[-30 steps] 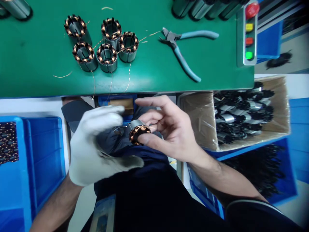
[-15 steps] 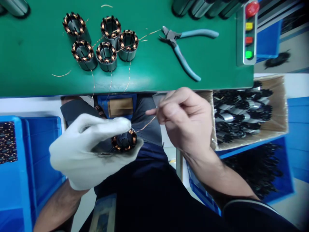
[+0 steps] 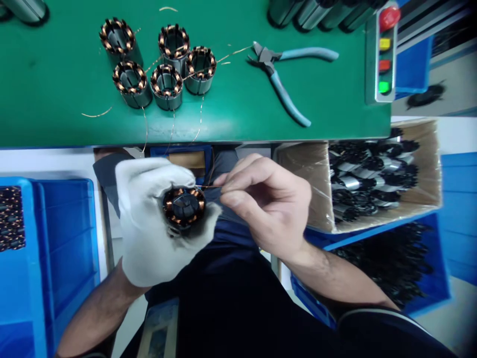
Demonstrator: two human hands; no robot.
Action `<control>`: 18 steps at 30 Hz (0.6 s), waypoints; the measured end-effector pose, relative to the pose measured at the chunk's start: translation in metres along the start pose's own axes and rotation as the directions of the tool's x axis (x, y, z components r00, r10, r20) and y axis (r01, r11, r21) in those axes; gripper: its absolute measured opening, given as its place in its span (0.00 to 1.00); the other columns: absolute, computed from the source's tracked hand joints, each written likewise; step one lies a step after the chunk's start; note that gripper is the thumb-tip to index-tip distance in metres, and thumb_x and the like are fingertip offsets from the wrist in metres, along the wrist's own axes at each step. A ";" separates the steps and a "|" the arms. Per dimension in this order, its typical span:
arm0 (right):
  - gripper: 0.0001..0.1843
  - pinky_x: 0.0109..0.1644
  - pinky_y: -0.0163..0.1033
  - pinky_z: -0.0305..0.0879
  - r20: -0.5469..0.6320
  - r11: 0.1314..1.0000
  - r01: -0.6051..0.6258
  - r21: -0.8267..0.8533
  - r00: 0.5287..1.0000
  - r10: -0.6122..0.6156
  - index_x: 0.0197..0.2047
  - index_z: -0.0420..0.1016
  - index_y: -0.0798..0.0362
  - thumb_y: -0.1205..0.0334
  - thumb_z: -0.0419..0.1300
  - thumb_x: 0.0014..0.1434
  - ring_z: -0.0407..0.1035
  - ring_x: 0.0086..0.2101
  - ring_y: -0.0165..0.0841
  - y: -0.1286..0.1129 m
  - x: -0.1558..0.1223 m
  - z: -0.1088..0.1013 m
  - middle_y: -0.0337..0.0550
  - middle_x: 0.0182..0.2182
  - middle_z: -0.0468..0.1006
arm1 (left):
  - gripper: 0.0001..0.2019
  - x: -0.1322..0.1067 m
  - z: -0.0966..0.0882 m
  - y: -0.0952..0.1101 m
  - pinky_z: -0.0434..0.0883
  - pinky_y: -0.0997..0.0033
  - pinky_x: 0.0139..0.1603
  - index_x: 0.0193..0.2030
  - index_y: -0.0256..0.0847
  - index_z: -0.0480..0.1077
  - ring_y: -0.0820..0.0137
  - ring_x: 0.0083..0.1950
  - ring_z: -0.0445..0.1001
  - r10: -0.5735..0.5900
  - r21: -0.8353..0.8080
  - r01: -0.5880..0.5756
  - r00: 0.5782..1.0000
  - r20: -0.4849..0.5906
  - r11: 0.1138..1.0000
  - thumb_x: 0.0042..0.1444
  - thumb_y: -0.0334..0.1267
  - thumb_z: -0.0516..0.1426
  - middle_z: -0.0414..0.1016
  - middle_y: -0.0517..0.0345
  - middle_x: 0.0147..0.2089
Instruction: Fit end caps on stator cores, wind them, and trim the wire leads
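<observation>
1. At the far left we see a blue bin [image 3: 28, 199] full of copper-wound pieces [image 3: 10, 219], with a second blue bin [image 3: 70, 223] just beside it.
2. Five spare cores [image 3: 166, 99] stand upright near one another on the green tabletop [image 3: 231, 124], towards its left half.
3. Our gloved left hand [image 3: 149, 228] is curled closely round a wound core [image 3: 181, 221], off the tabletop and in front of its near edge.
4. The wound core's copper-ringed end faces up at us; its long axis runs down into the glove.
5. Behind, below that edge, a blue box [image 3: 158, 150] carries a brown sheet [image 3: 192, 159].
6. Our bare right hand [image 3: 272, 204] pinches a copper wire [image 3: 211, 187] between thumb and fingertips; the wire runs roughly level to the core's rim.
7. Pliers [image 3: 266, 57] lie with handles spread, one towards the tabletop's right edge, one towards the near edge.
8. Past the near right corner, a carton [image 3: 305, 184] holds heaped silver-and-black cylinders [image 3: 352, 181]; the blue crate [image 3: 439, 278] below holds dark pieces [image 3: 387, 258] we cannot identify.
</observation>
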State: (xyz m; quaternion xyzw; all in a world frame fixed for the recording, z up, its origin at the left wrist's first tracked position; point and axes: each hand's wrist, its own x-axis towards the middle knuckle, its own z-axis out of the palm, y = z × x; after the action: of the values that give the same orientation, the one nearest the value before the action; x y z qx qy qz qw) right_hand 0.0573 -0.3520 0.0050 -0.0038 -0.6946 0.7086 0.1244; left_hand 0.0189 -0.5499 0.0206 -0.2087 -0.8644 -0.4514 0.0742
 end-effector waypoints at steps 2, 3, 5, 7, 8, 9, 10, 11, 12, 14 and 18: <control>0.09 0.41 0.39 0.81 0.002 0.977 -0.190 0.094 0.982 0.190 0.44 0.93 0.45 0.54 0.83 0.64 0.80 0.34 0.33 -0.001 -0.005 0.010 0.39 0.35 0.89 | 0.19 0.000 0.002 -0.001 0.78 0.48 0.68 0.50 0.53 0.74 0.57 0.58 0.77 0.052 0.065 -0.050 0.998 -0.024 0.997 0.60 0.48 0.76 0.76 0.55 0.55; 0.13 0.40 0.39 0.82 0.025 0.952 -0.271 0.145 0.962 0.270 0.46 0.93 0.45 0.51 0.84 0.62 0.80 0.34 0.33 0.000 -0.008 0.015 0.39 0.36 0.89 | 0.18 -0.001 0.003 -0.002 0.79 0.47 0.67 0.52 0.54 0.74 0.56 0.58 0.77 0.073 0.113 -0.070 0.997 -0.023 0.991 0.61 0.48 0.75 0.76 0.54 0.56; 0.16 0.44 0.41 0.85 0.073 0.901 -0.358 0.246 0.934 0.351 0.49 0.94 0.44 0.50 0.85 0.60 0.83 0.38 0.35 0.005 -0.014 0.024 0.41 0.41 0.91 | 0.20 -0.001 0.002 -0.006 0.80 0.46 0.61 0.55 0.55 0.74 0.55 0.58 0.78 0.148 0.182 -0.148 0.989 0.010 0.972 0.62 0.48 0.74 0.77 0.54 0.55; 0.12 0.50 0.43 0.85 0.074 0.874 -0.353 0.335 0.934 0.349 0.49 0.95 0.42 0.53 0.83 0.62 0.84 0.43 0.36 0.011 -0.020 0.028 0.42 0.46 0.93 | 0.22 0.000 0.002 -0.009 0.79 0.48 0.56 0.56 0.54 0.74 0.56 0.53 0.80 0.235 0.210 -0.238 0.971 0.040 0.948 0.60 0.46 0.75 0.78 0.54 0.52; 0.10 0.52 0.42 0.84 0.063 0.869 -0.339 0.360 0.938 0.339 0.48 0.95 0.40 0.55 0.83 0.64 0.84 0.44 0.35 0.014 -0.022 0.029 0.41 0.47 0.93 | 0.22 0.001 0.002 -0.011 0.79 0.49 0.54 0.56 0.54 0.74 0.58 0.51 0.80 0.273 0.209 -0.277 0.961 0.044 0.938 0.59 0.45 0.75 0.79 0.55 0.50; 0.09 0.51 0.41 0.83 0.052 0.869 -0.325 0.373 0.943 0.330 0.48 0.95 0.39 0.56 0.82 0.65 0.84 0.44 0.34 0.016 -0.024 0.029 0.40 0.46 0.93 | 0.22 0.001 0.003 -0.012 0.78 0.51 0.52 0.56 0.54 0.75 0.59 0.48 0.80 0.304 0.201 -0.306 0.952 0.043 0.930 0.58 0.43 0.75 0.79 0.56 0.48; 0.08 0.50 0.39 0.82 0.043 0.872 -0.316 0.375 0.945 0.324 0.47 0.95 0.39 0.58 0.82 0.65 0.83 0.43 0.33 0.017 -0.024 0.029 0.39 0.44 0.92 | 0.21 0.002 0.003 -0.013 0.77 0.53 0.51 0.55 0.55 0.76 0.60 0.46 0.79 0.316 0.195 -0.319 0.948 0.044 0.928 0.58 0.41 0.74 0.79 0.57 0.46; 0.07 0.48 0.38 0.82 0.039 0.875 -0.311 0.371 0.947 0.320 0.46 0.94 0.40 0.58 0.82 0.65 0.82 0.41 0.32 0.017 -0.023 0.027 0.38 0.42 0.91 | 0.19 0.002 0.003 -0.013 0.77 0.55 0.51 0.54 0.56 0.77 0.62 0.45 0.78 0.312 0.195 -0.317 0.948 0.053 0.928 0.58 0.39 0.73 0.78 0.59 0.45; 0.06 0.46 0.37 0.82 0.043 0.879 -0.312 0.360 0.947 0.318 0.44 0.94 0.42 0.58 0.83 0.64 0.82 0.40 0.32 0.017 -0.022 0.024 0.38 0.40 0.90 | 0.17 0.002 0.002 -0.012 0.77 0.56 0.50 0.53 0.57 0.77 0.63 0.44 0.78 0.303 0.200 -0.312 0.950 0.072 0.929 0.59 0.37 0.71 0.77 0.60 0.43; 0.07 0.44 0.37 0.82 0.079 0.897 -0.312 0.314 0.950 0.303 0.41 0.91 0.45 0.57 0.83 0.64 0.81 0.39 0.32 0.013 -0.015 0.016 0.38 0.38 0.88 | 0.14 0.000 0.001 -0.007 0.79 0.59 0.49 0.51 0.58 0.79 0.65 0.43 0.78 0.280 0.222 -0.296 0.955 0.101 0.929 0.59 0.37 0.68 0.76 0.62 0.43; 0.06 0.53 0.41 0.85 0.236 0.990 -0.140 0.018 0.963 0.131 0.42 0.90 0.47 0.60 0.81 0.66 0.83 0.49 0.36 -0.004 0.007 -0.010 0.44 0.47 0.85 | 0.12 0.003 -0.001 -0.001 0.83 0.59 0.50 0.49 0.56 0.82 0.61 0.51 0.84 0.077 0.090 -0.088 0.989 0.123 0.992 0.59 0.39 0.68 0.80 0.57 0.52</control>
State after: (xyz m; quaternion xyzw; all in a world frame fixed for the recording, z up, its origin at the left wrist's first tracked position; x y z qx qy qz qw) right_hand 0.0533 -0.3406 0.0095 0.0343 -0.6903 0.7227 -0.0070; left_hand 0.0154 -0.5502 0.0212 -0.2672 -0.8783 -0.3932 0.0508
